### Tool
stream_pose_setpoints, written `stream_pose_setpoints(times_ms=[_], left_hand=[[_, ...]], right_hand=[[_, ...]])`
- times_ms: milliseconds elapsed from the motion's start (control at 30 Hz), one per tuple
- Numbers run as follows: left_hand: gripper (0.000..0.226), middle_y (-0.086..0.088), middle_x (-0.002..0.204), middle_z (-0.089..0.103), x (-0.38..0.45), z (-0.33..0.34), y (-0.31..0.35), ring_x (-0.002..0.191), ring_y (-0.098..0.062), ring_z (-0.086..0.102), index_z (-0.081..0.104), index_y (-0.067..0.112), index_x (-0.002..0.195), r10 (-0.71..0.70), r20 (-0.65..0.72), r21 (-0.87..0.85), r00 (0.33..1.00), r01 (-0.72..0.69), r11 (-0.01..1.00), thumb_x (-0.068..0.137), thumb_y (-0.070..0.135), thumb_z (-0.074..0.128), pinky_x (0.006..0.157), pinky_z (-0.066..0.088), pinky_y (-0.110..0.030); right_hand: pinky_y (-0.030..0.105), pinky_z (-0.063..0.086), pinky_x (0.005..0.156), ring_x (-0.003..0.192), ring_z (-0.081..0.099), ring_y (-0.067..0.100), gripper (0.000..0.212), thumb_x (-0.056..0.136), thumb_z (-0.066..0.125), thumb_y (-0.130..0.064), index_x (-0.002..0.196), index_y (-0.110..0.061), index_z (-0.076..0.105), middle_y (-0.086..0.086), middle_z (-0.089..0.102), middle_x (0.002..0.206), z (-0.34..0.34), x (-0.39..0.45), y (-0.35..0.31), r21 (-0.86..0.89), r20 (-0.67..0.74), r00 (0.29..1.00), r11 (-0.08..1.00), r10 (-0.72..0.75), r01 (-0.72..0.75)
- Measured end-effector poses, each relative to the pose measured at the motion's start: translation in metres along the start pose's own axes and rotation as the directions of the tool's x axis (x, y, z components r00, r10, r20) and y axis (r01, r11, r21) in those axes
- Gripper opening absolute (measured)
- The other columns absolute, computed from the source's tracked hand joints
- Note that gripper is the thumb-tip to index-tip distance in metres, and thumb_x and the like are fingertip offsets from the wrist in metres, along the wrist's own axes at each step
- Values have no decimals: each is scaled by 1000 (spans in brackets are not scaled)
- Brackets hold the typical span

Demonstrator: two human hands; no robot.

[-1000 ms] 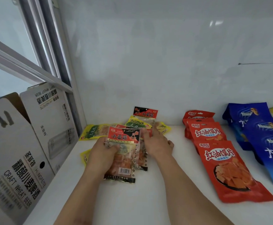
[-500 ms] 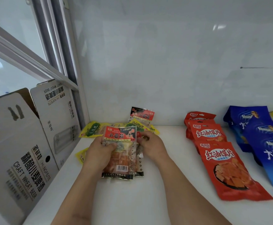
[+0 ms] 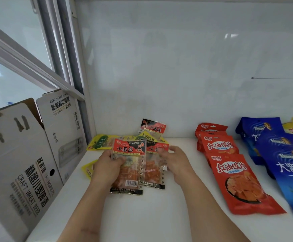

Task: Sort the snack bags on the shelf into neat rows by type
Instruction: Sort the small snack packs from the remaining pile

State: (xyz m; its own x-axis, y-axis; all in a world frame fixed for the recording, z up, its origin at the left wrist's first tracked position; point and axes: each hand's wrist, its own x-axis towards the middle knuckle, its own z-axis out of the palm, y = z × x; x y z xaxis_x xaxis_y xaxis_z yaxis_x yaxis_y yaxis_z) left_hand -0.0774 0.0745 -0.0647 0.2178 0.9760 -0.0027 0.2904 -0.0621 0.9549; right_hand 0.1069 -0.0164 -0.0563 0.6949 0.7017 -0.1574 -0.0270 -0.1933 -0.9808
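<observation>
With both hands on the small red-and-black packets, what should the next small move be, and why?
Probably lay the packet in the left hand down squarely beside the second packet that the right hand touches. These two packets match, the red bags already form a row, and a third matching packet leans on the back wall among yellow packets.

Bright, even daylight; a small glare patch on the back wall [image 3: 231, 35]. Soft shadows under the arms. Edges bend and blur, blue bags [image 3: 281, 154] smeared.
</observation>
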Motion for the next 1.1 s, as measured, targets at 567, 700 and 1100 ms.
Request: stream_pose_setpoints(times_ms=[567,700,1100], left_hand=[[21,9,101,75,-6,3,11,94,-18,71,67,30,109,106,62,-18,992,-105,994,91,20,68,89,57,-47],[25,10,101,76,-7,9,22,94,-19,74,65,35,108,146,92,-93,985,-138,986,91,18,67,86,59,-50],[11,-2,93,73,-21,102,54,84,-24,73,59,21,96,61,268,-75,961,-43,996,93,14,66,77,62,-41]], right_hand=[[38,62,67,72,74,24,13,92,68,-17,89,-4,67,12,75,85,-16,-7,-3,-73,46,999,997,-18,22],[22,52,66,79,65,20,17,100,57,-24,106,-9,62,9,69,100,-33,-3,-13,-191,-121,984,975,-134,110],[36,53,69,83,67,26,23,105,41,-23,100,-12,60,11,68,95,-57,51,-29,-55,-272,956,993,-112,101]])
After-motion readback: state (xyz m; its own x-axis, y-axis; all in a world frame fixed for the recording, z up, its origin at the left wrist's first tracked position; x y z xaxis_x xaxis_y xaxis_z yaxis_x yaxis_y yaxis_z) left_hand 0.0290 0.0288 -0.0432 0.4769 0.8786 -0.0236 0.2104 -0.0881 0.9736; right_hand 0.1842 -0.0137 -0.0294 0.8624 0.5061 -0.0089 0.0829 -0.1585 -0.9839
